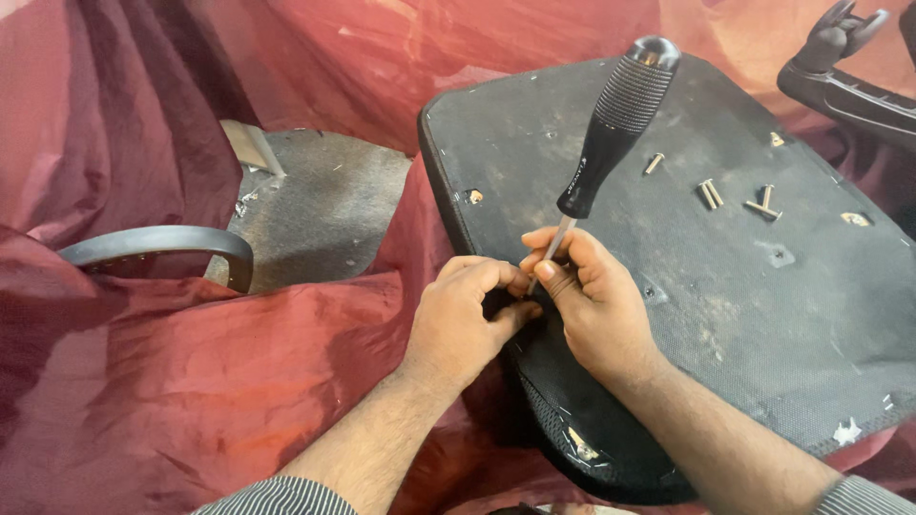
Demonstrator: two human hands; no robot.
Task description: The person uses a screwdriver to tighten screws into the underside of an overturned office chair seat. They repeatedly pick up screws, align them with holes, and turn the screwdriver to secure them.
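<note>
One screwdriver, one upturned dark seat panel and two hands are showing, along with about five loose screws lying on the panel's upper right part: a single one, a pair side by side, and two more crossing each other just to their right. One grey curved armrest is sitting well to the left of the panel, and one black chair part is lying off the panel's upper right corner. Red sheeting is spreading under and around everything.

Both hands are meeting at the panel's near left edge, with forearms coming up from the bottom of the view in striped cuffs. The left hand is curling into a loose fist, knuckles up, its thumb pressing toward the edge of the panel; whether it is gripping anything is hidden. The right hand is lying palm down on the panel, its thumb and forefinger pinching closed around the thin metal shaft of the screwdriver, low near the tip.

The screwdriver is standing tilted over the panel, tip down between the two hands at the left edge, handle leaning up and to the right. Its handle is black with a ribbed grip and a rounded, shiny cap. The panel itself is looking dusty and scuffed, with small holes and torn spots.
</note>
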